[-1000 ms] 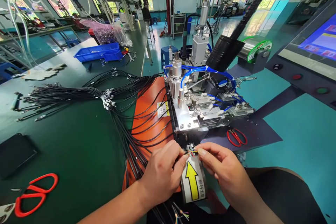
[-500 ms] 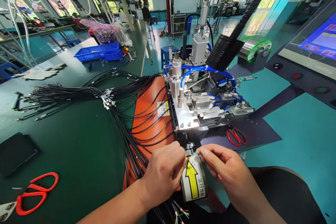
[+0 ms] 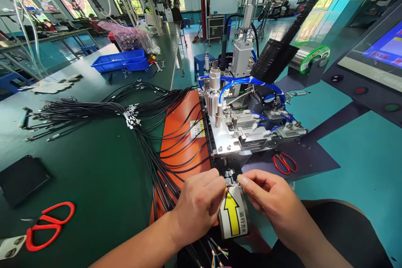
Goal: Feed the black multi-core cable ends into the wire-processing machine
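My left hand (image 3: 201,201) is closed round a black cable, most of it hidden by the fingers. Thin coloured wires (image 3: 235,184) fan out of the cable's stripped end, and the thumb and forefinger of my right hand (image 3: 271,201) pinch them. Both hands meet just above a metal drum (image 3: 234,217) that carries a white label with a yellow arrow. Behind the fingertips is a small metal fixture (image 3: 229,173) at the front of the machine. Below my left wrist hang more cable ends (image 3: 221,252) with their coloured wires bared.
A large bundle of black cables (image 3: 147,150) runs over the green bench and an orange panel (image 3: 185,134). The soldering machine (image 3: 238,121) stands ahead, with a solder spool (image 3: 309,58). Red-handled scissors (image 3: 50,226) lie left, red-handled snips (image 3: 285,163) right. A blue tray (image 3: 121,61) sits farther back.
The view has shifted slightly, so the scene sits a little farther right. Both hands stay close together over the drum, and the right fingertips have closed further over the coloured wires.
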Tool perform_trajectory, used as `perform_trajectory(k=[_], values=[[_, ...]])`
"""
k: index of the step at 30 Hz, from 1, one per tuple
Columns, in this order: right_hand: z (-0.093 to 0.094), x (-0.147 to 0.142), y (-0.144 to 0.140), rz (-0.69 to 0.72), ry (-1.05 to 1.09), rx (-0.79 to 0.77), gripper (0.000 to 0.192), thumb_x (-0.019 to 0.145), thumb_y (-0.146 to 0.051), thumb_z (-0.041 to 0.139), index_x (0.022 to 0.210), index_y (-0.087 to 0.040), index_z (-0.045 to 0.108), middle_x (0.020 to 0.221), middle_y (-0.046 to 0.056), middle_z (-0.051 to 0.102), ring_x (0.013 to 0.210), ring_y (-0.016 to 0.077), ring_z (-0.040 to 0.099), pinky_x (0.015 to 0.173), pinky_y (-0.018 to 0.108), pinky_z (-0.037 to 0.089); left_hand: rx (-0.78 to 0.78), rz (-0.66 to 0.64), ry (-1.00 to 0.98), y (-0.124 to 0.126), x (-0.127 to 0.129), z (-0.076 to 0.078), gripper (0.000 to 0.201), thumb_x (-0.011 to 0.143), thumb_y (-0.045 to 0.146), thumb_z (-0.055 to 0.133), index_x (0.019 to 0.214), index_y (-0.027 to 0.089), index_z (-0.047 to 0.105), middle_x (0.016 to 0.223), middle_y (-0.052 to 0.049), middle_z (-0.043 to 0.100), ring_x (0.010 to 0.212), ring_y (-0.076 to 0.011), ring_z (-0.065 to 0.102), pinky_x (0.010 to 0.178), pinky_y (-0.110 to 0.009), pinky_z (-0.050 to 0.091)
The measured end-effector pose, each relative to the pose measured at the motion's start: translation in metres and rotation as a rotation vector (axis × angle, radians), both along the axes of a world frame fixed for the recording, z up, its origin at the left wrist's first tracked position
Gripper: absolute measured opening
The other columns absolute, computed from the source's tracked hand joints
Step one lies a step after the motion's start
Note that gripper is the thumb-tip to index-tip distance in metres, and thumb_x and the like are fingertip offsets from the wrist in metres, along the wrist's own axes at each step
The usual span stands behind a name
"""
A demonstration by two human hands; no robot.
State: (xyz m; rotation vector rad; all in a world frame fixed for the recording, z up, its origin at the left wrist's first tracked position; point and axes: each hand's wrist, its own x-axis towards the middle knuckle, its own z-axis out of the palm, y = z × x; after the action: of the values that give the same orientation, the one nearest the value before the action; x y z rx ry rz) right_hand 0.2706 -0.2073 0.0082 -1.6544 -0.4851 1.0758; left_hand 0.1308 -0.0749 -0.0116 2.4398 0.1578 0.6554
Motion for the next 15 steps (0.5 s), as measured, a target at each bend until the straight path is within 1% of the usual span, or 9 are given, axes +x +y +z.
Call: perform_trajectory(k=[5,9,12,15], values=[[0.000,0.001,0.001,0.019,-0.011,-0.001,0.041,0.084,-0.056,0.065,0.078,-0.016,0.064,0.057,-0.003,0.039,0.055,0.0100,0.031,0.050,0.026,0.022,-0.008,0.002,0.030,0.000,0.000,0.000,0.022,0.094,0.011,0.045,0.073,0.016,0.044,0.071,-0.001,0.044,0.064,-0.0123,0.037,0.057,-0.028,0.025],[0.000,0.006,0.001,0.049,-0.024,0.003,0.040,0.087,-0.056,0.062,0.082,-0.016,0.064,0.062,-0.003,0.039,0.058,0.0099,0.029,0.050,0.025,0.022,-0.005,-0.012,0.027,0.001,-0.002,-0.001,0.021,0.094,0.010,0.044,0.074,0.016,0.046,0.072,-0.002,0.045,0.065,-0.0124,0.038,0.057,-0.028,0.026],[0.005,0.011,0.003,0.124,-0.027,0.016,0.035,0.090,-0.051,0.060,0.083,-0.018,0.064,0.068,-0.002,0.042,0.061,0.0099,0.031,0.051,0.024,0.024,0.011,-0.028,0.021,0.002,-0.002,0.000,0.020,0.094,0.009,0.043,0.076,0.016,0.047,0.072,-0.001,0.045,0.065,-0.0124,0.038,0.057,-0.028,0.025],[0.013,0.014,0.008,0.204,-0.071,-0.021,0.028,0.091,-0.044,0.059,0.080,-0.018,0.065,0.068,-0.003,0.044,0.062,0.0099,0.033,0.053,0.023,0.026,0.024,-0.039,0.014,0.003,-0.001,0.001,0.022,0.095,0.010,0.042,0.074,0.016,0.043,0.072,-0.001,0.043,0.064,-0.0122,0.036,0.057,-0.028,0.023]])
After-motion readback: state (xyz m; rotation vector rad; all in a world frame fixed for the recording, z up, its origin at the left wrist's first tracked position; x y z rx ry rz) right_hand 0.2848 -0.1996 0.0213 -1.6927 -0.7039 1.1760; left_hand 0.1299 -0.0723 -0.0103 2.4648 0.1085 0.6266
